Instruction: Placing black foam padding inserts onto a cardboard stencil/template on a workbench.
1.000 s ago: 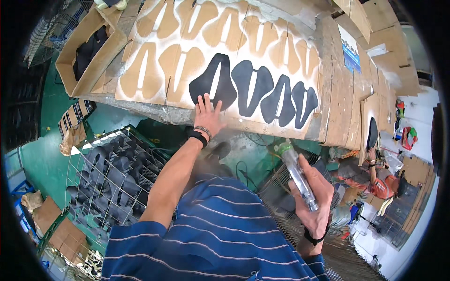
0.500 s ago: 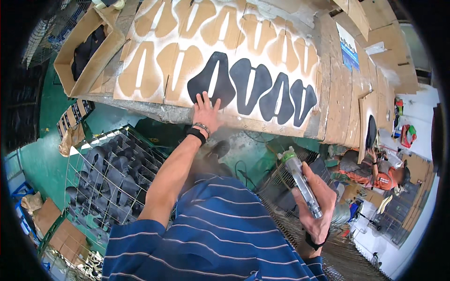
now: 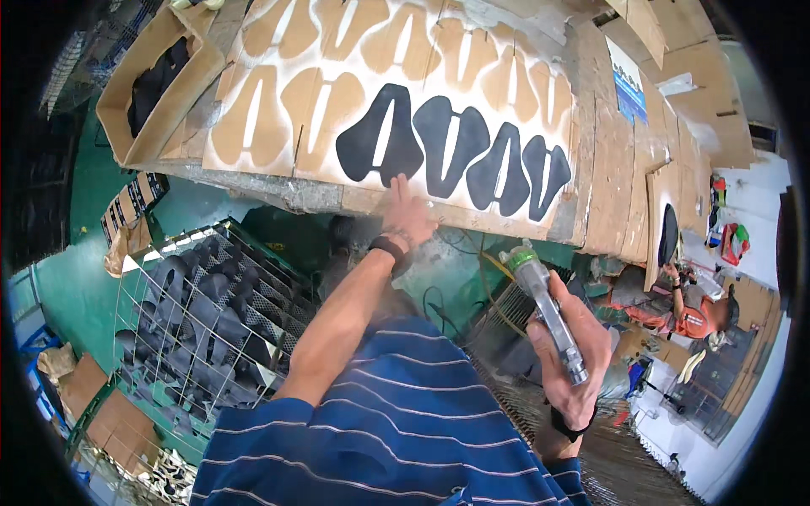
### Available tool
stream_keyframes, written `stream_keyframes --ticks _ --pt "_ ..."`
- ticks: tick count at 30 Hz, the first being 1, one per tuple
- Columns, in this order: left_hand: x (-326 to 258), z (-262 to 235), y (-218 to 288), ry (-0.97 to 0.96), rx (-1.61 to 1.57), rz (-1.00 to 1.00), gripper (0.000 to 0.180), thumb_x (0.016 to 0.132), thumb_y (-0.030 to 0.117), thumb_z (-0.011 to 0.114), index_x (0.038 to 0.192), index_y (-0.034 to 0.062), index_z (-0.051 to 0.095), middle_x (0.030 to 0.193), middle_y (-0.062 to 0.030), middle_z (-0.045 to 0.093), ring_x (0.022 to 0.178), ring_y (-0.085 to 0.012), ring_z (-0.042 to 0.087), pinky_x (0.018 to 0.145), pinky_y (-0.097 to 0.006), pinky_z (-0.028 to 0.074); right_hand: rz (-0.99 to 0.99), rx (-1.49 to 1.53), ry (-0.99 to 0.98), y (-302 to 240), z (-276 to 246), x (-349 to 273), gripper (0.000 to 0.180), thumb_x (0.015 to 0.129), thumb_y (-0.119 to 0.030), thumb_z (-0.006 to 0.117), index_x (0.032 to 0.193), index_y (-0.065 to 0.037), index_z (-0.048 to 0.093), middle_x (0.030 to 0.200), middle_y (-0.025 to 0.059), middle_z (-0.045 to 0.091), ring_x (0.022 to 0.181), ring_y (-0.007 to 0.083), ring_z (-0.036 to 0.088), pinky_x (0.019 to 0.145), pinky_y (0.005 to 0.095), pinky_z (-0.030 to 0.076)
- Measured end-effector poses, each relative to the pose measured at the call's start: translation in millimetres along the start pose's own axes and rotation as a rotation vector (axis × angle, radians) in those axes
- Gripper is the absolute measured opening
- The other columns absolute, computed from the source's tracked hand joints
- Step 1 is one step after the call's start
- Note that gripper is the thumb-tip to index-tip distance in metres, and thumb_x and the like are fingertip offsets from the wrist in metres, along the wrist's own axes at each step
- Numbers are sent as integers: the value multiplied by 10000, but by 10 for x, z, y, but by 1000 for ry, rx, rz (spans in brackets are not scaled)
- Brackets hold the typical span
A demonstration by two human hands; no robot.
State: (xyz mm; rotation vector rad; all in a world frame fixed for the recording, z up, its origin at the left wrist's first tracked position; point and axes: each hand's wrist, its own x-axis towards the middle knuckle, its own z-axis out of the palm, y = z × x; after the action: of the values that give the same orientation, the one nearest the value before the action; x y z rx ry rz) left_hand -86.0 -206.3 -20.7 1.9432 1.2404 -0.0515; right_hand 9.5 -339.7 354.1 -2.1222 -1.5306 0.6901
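Observation:
My left hand (image 3: 411, 215) is at the table's front edge, slightly blurred, with its fingers stretched out. The fingertips are at the lower right of the leftmost black slotted pad (image 3: 380, 139); whether they touch it I cannot tell. Three more black pads, a second one (image 3: 451, 148), a third (image 3: 498, 169) and a narrower one (image 3: 547, 175), lie in a row to its right on a cardboard sheet (image 3: 316, 156). White overspray covers the sheet around bare pad-shaped outlines. My right hand (image 3: 578, 337) is closed around a silver, green-topped tool that looks like a spray gun (image 3: 548, 308), held off the table.
An open cardboard box (image 3: 190, 93) with black pieces stands at the table's left end. Below it is a wire basket (image 3: 198, 325) full of dark curved parts. On the right, a person (image 3: 688, 312) in orange works near an upright board (image 3: 658, 219). A yellow hose (image 3: 499, 266) hangs below the table.
My left hand has slid off the leftmost black pad, to the right and toward me. My right hand has shifted slightly right with the tool. The view has tipped a little.

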Motion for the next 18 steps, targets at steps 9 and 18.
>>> stream_keyframes --ticks 9,18 --pt "-151 45 -232 24 -82 72 471 833 356 850 1067 -38 739 1763 -269 -19 1639 -417 57 1301 -459 249 -51 -20 11 35 -61 39 591 770 27 814 1347 16 686 1000 190 739 839 277 716 784 317 539" --pt "-150 62 -219 42 -129 29 313 835 290 858 811 44 665 1778 -226 -22 1652 -370 42 1271 -441 314 -112 -15 -197 21 -143 96 649 715 -2 818 1350 6 685 971 207 731 831 362 712 768 367 542"
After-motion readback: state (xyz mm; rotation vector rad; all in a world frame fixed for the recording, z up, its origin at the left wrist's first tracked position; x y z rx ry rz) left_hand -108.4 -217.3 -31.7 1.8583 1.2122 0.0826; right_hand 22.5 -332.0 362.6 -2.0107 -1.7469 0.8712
